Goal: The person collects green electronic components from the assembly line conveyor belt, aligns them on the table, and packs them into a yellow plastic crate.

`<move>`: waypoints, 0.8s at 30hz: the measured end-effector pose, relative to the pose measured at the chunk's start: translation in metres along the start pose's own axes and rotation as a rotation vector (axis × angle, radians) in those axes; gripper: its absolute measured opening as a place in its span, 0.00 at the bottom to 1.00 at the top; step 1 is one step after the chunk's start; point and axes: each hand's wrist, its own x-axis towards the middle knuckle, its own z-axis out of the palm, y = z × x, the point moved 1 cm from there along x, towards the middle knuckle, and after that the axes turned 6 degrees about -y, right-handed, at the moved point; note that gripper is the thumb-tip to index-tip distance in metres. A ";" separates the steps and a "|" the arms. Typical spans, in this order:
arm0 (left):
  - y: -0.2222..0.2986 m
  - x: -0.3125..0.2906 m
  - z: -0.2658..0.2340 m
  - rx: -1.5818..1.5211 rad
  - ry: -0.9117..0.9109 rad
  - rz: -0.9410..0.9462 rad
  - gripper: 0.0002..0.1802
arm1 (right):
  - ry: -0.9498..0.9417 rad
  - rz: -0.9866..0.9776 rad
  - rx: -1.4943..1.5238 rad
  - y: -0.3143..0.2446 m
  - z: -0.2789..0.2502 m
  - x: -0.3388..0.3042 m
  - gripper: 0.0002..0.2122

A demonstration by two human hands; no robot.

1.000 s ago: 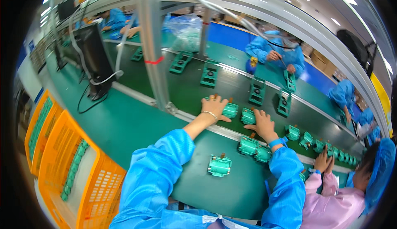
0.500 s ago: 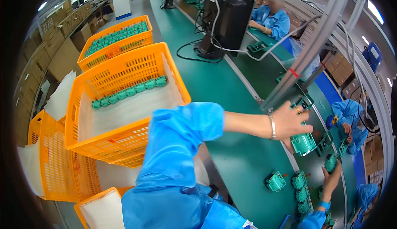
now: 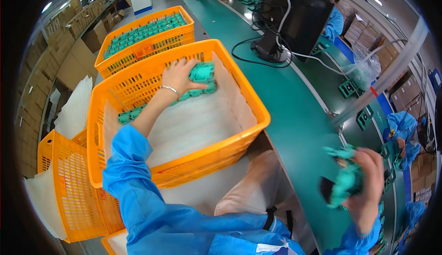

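Observation:
My left hand reaches into the near orange crate, its thumb and fingers around a green plastic housing at the far right corner. Beneath that housing and my forearm runs a row of similar green housings along the crate's far wall, partly hidden. A white liner sheet covers the crate's bottom. Over the green bench at right, my right hand grips another green plastic housing. Motion blurs that piece, and a dark part shows at its near left side.
Behind stands a second orange crate full of green housings. More orange crates lie at left. A black monitor with cables stands on the bench. Green frames lie along the line beside a metal post. Co-workers sit across.
My left hand has swung from the bench into the crate with a green housing. My right hand has brought its green housing nearer and up. The view has shifted left.

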 end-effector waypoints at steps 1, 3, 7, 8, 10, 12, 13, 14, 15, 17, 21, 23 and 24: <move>-0.030 -0.012 0.020 0.005 -0.003 -0.028 0.48 | -0.070 -0.120 0.019 -0.021 0.022 0.039 0.39; -0.059 -0.025 0.062 0.002 -0.252 -0.150 0.50 | -0.130 -0.211 0.029 -0.055 0.059 0.099 0.38; -0.085 -0.043 0.130 -0.038 -0.410 -0.193 0.53 | -0.160 -0.259 -0.104 -0.106 0.167 0.208 0.35; -0.090 -0.048 0.142 -0.058 -0.465 -0.200 0.54 | -0.178 -0.258 -0.124 -0.114 0.199 0.233 0.34; -0.097 -0.051 0.159 -0.054 -0.461 -0.231 0.54 | -0.195 -0.253 -0.195 -0.124 0.261 0.276 0.34; -0.101 -0.047 0.167 -0.040 -0.502 -0.261 0.53 | -0.194 -0.269 -0.249 -0.120 0.318 0.307 0.36; -0.107 -0.048 0.173 -0.046 -0.498 -0.284 0.53 | -0.282 -0.254 -0.251 -0.118 0.348 0.319 0.36; -0.115 -0.053 0.183 -0.003 -0.482 -0.305 0.52 | -0.372 -0.241 -0.247 -0.119 0.376 0.329 0.37; -0.120 -0.057 0.192 0.038 -0.467 -0.318 0.52 | -0.376 -0.260 -0.245 -0.118 0.401 0.333 0.37; -0.121 -0.061 0.202 0.043 -0.420 -0.335 0.50 | -0.478 -0.262 -0.364 -0.108 0.444 0.334 0.39; -0.120 -0.070 0.215 -0.006 -0.501 -0.380 0.50 | -0.492 -0.411 -0.504 -0.089 0.501 0.332 0.40; -0.120 -0.072 0.221 -0.036 -0.565 -0.387 0.49 | -0.535 -0.469 -0.545 -0.084 0.518 0.335 0.40; -0.120 -0.072 0.225 -0.037 -0.571 -0.394 0.49 | -0.540 -0.476 -0.541 -0.084 0.525 0.336 0.40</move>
